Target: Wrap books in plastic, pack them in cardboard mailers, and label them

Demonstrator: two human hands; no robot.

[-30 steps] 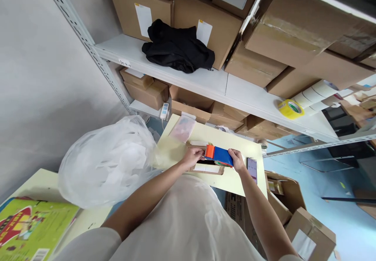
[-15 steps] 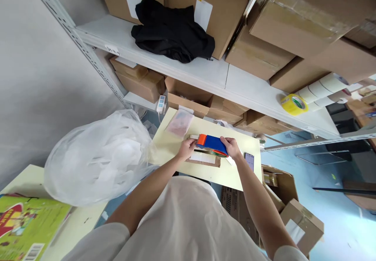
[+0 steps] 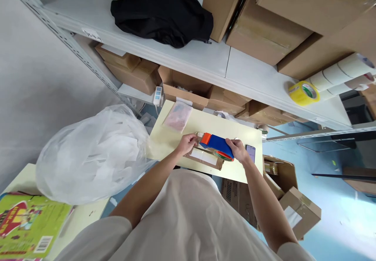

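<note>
My right hand [image 3: 237, 150] grips the back end of a blue and orange tape dispenser [image 3: 219, 143], held tilted above the table. A tape roll with a green and orange core sits in its lower side. Just left of the orange front, my left hand [image 3: 186, 143] is closed in a pinch on a short brownish, see-through strip of packing tape [image 3: 199, 138] by the dispenser. Beneath both hands a narrow cardboard box [image 3: 204, 157] with a white label lies on the pale yellow table [image 3: 164, 145]; the dispenser hides part of it.
A pink plastic packet [image 3: 178, 116] and a phone [image 3: 250, 152] lie on the table. To the left bulges a clear plastic bag [image 3: 94, 155], with a green printed package [image 3: 29, 223] nearby. Shelving [image 3: 199, 61] ahead holds cartons, black cloth [image 3: 164, 16] and yellow tape [image 3: 304, 93]. Boxes [image 3: 299, 212] stand right.
My left hand has moved left, away from the dispenser's orange front, and a strip of tape shows between them. The dispenser has shifted slightly right; the camera view has tilted down.
</note>
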